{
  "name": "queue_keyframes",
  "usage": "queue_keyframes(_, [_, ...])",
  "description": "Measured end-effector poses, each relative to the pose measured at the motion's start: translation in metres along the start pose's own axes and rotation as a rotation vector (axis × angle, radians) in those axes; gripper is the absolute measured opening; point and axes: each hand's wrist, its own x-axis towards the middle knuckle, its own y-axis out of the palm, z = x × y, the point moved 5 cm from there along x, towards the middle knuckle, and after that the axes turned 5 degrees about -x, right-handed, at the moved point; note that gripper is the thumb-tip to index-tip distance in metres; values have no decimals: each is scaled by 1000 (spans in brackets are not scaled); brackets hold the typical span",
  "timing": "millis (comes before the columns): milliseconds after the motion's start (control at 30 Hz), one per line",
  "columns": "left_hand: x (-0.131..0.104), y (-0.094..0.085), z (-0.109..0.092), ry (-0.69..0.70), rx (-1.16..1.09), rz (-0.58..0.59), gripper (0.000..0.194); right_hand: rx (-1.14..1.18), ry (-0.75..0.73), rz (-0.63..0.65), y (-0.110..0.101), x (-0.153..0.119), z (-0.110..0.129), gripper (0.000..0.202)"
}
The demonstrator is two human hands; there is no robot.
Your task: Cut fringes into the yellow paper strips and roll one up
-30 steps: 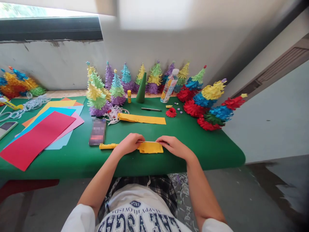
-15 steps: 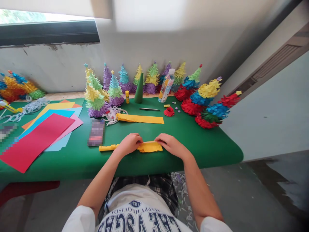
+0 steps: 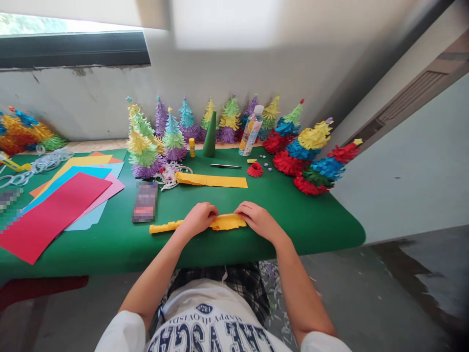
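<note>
A fringed yellow paper strip lies on the green-covered table, its cut edge toward me. My left hand grips it near the middle with curled fingers, hiding that stretch. At its right end, my right hand pinches the upper edge. The strip's left part looks narrow and curled, passing under my left wrist. Beyond the hands is a second yellow paper strip, lying flat. A green paper cone stands upright farther back, with a yellow glue stick to its left.
Coloured paper sheets overlap at left, near a phone. White paper shreds, a pen and a small red fringed ring lie beyond. Several fringed paper trees and a bottle line the back; more trees stand right.
The view has shifted very slightly. Both hands stay in about the same place on the fringed yellow strip.
</note>
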Motion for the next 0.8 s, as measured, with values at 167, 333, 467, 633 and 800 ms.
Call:
queue_keyframes(167, [3, 6, -3, 10, 71, 19, 32, -99, -8, 1, 1, 0, -2, 21])
queue_keyframes(333, [6, 10, -2, 28, 196, 41, 30, -211, -5, 11, 2, 0, -3, 21])
queue_keyframes(467, [5, 12, -4, 54, 333, 84, 32, -242, 4, 15, 4, -1, -3, 21])
queue_keyframes(633, [7, 11, -8, 66, 466, 104, 24, -284, -4, -14, 6, 1, -2, 22])
queue_keyframes(800, [8, 9, -11, 60, 538, 115, 23, -351, -11, -16, 7, 5, 0, 28])
